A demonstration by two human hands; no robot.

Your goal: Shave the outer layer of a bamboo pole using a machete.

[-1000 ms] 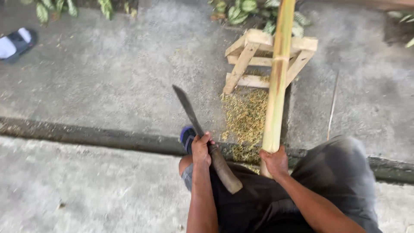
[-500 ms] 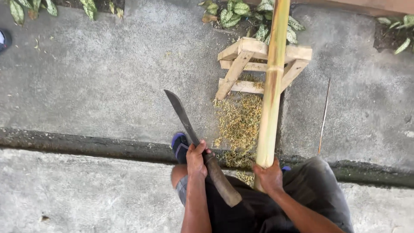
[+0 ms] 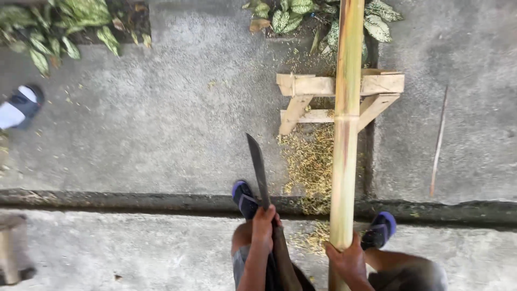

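A long yellow-green bamboo pole runs from my lap out over a low wooden stand and rests on it. My right hand grips the pole's near end. My left hand is closed around the wooden handle of a machete. Its dark blade points away from me, left of the pole and clear of it. My feet in blue sandals sit either side of the pole, the other sandal being right of it.
Bamboo shavings lie heaped under the pole on the concrete. A thin stick lies to the right. A dark seam crosses the ground. Leafy plants edge the far side. A stray sandal lies at the left.
The view has shifted, so the pole now runs straight up the picture. My left hand has turned the machete blade from leaning left to nearly upright, closer to the pole.
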